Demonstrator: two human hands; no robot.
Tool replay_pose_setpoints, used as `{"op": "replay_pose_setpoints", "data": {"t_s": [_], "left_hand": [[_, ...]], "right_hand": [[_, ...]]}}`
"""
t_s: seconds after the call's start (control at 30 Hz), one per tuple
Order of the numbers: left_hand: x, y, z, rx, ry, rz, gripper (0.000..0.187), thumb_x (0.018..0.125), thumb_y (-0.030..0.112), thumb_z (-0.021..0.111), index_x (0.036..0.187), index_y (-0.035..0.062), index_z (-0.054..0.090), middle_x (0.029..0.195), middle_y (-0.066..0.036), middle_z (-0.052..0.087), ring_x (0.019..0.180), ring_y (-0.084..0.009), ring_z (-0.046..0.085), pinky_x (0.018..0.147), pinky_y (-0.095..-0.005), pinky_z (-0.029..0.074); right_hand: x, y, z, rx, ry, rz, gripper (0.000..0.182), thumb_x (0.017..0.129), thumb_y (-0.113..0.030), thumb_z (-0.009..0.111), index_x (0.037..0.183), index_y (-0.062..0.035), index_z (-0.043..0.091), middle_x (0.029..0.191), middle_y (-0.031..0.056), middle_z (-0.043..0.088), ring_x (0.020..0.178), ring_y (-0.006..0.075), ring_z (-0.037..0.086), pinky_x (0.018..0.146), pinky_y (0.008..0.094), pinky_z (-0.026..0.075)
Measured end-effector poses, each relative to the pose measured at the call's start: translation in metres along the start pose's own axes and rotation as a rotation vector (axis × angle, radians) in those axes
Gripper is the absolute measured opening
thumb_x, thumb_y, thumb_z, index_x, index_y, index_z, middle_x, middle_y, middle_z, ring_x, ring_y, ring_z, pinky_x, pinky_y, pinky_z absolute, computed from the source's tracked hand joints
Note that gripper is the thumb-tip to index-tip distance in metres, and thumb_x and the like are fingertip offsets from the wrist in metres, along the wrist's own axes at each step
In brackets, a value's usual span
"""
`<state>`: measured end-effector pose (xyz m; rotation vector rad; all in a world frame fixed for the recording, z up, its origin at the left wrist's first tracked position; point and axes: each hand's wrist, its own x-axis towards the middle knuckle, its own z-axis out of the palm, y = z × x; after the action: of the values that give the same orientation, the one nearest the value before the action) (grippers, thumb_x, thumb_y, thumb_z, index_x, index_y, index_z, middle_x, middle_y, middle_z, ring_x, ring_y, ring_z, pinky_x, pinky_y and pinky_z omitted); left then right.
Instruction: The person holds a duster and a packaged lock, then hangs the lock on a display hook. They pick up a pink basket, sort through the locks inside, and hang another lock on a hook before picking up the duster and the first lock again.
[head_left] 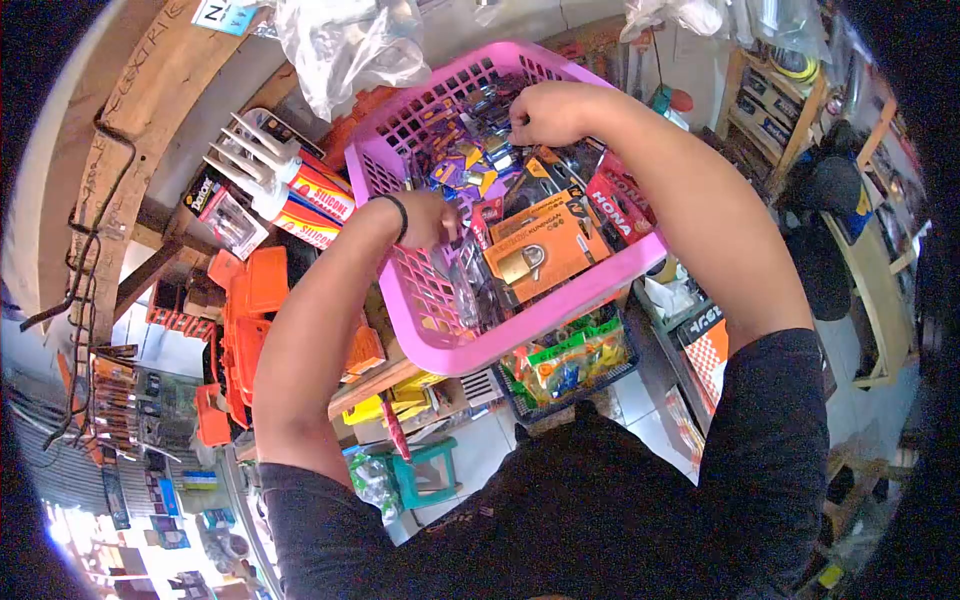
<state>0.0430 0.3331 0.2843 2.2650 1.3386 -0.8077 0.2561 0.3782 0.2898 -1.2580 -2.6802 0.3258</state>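
Observation:
A pink plastic basket [450,355] full of small packaged hardware stands before me. Over its left side is my left hand [430,218], a dark band at the wrist and the fingers curled in; what they hold, if anything, is hidden. At the far right part of the basket my right hand [555,112] bends down with fingers closed among the small items, their tips partly hidden. Purple and yellow small packs [480,165] lie between the hands. Nearer me rests an orange box [560,245] picturing a padlock, beside a red HONA box [618,200].
Silicone tubes [310,200] with white nozzles stand left of the basket, above orange plastic cases [250,310]. A clear plastic bag [345,50] hangs over the far left rim. Below the near rim sits a dark crate [570,395] of bagged goods. A green stool [430,475] stands on the floor.

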Motion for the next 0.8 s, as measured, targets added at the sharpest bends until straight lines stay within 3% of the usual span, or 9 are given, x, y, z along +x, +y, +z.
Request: {"op": "replay_pose_setpoints", "data": {"t_s": [0.1,0.2,0.33,0.43,0.47,0.53,0.63,0.7,0.8], "left_hand": [[-0.005,0.007,0.003,0.100,-0.066,-0.041,0.039,0.058,0.006,0.062,0.096,0.0148,0.059,0.089,-0.013,0.060,0.082,-0.0254,0.059,0.071,-0.0348,0.047],[0.004,-0.005,0.019,0.383,0.147,-0.024,0.022,0.063,0.006,0.056,0.081,0.0125,0.065,0.087,-0.013,0.061,0.081,-0.0298,0.058,0.069,-0.0387,0.047],[-0.009,0.001,0.015,0.477,0.398,-0.084,0.017,0.066,0.016,0.060,0.082,0.0129,0.063,0.078,-0.011,0.060,0.078,-0.0262,0.059,0.066,-0.0408,0.046],[-0.032,0.001,0.004,0.487,0.597,-0.080,0.017,0.065,0.011,0.059,0.083,0.0119,0.061,0.080,-0.010,0.059,0.078,-0.0266,0.058,0.065,-0.0394,0.046],[-0.041,0.000,0.003,0.488,0.597,-0.087,0.017,0.065,0.011,0.059,0.083,0.0119,0.061,0.080,-0.010,0.059,0.078,-0.0266,0.058,0.065,-0.0394,0.046],[-0.059,-0.001,-0.002,0.387,0.879,0.006,0.016,0.067,0.008,0.057,0.083,0.0100,0.060,0.081,-0.010,0.058,0.078,-0.0276,0.057,0.064,-0.0392,0.046],[-0.091,0.010,-0.007,0.265,0.956,0.055,0.013,0.070,0.008,0.055,0.082,0.0083,0.058,0.079,-0.011,0.057,0.077,-0.0285,0.056,0.063,-0.0389,0.045],[-0.112,0.019,-0.006,0.247,0.999,0.111,0.012,0.071,0.008,0.056,0.082,0.0058,0.057,0.077,-0.012,0.057,0.074,-0.0290,0.056,0.062,-0.0376,0.045],[-0.139,0.039,0.012,0.046,1.213,0.185,0.016,0.068,0.005,0.062,0.084,0.0035,0.058,0.071,-0.011,0.056,0.065,-0.0238,0.057,0.057,-0.0305,0.045]], "right_hand": [[0.003,0.003,0.001,-0.006,-0.013,0.013,0.027,0.075,-0.030,0.056,0.082,-0.0044,0.061,0.081,0.0160,0.060,0.079,0.0304,0.057,0.071,0.0378,0.043],[0.002,-0.002,-0.001,-0.040,-0.036,0.017,0.026,0.075,-0.029,0.056,0.082,-0.0045,0.061,0.080,0.0161,0.060,0.079,0.0305,0.057,0.071,0.0382,0.043],[0.001,-0.010,0.000,-0.082,-0.017,0.010,0.025,0.074,-0.029,0.057,0.080,-0.0046,0.061,0.077,0.0162,0.060,0.076,0.0310,0.057,0.068,0.0394,0.044],[-0.004,-0.023,-0.001,-0.101,0.039,-0.016,0.025,0.075,-0.029,0.056,0.079,-0.0043,0.060,0.075,0.0162,0.060,0.075,0.0316,0.057,0.067,0.0392,0.044],[-0.005,-0.028,-0.002,-0.099,0.088,-0.035,0.025,0.075,-0.028,0.055,0.079,-0.0041,0.060,0.074,0.0161,0.060,0.074,0.0320,0.057,0.066,0.0390,0.044],[-0.003,-0.037,-0.003,-0.045,0.074,-0.125,0.027,0.076,-0.029,0.054,0.081,-0.0041,0.060,0.074,0.0156,0.060,0.072,0.0308,0.057,0.066,0.0386,0.044],[-0.020,-0.070,-0.021,0.105,-0.032,-0.166,0.031,0.078,-0.033,0.052,0.087,-0.0035,0.059,0.073,0.0141,0.060,0.067,0.0263,0.057,0.064,0.0377,0.044],[-0.017,-0.076,-0.017,0.273,0.056,-0.438,0.033,0.079,-0.033,0.052,0.089,-0.0026,0.059,0.071,0.0133,0.060,0.064,0.0237,0.057,0.062,0.0367,0.043],[-0.036,-0.102,-0.029,0.239,0.109,-0.486,0.030,0.078,-0.030,0.054,0.088,-0.0015,0.059,0.072,0.0163,0.059,0.064,0.0280,0.056,0.060,0.0363,0.043]]}}
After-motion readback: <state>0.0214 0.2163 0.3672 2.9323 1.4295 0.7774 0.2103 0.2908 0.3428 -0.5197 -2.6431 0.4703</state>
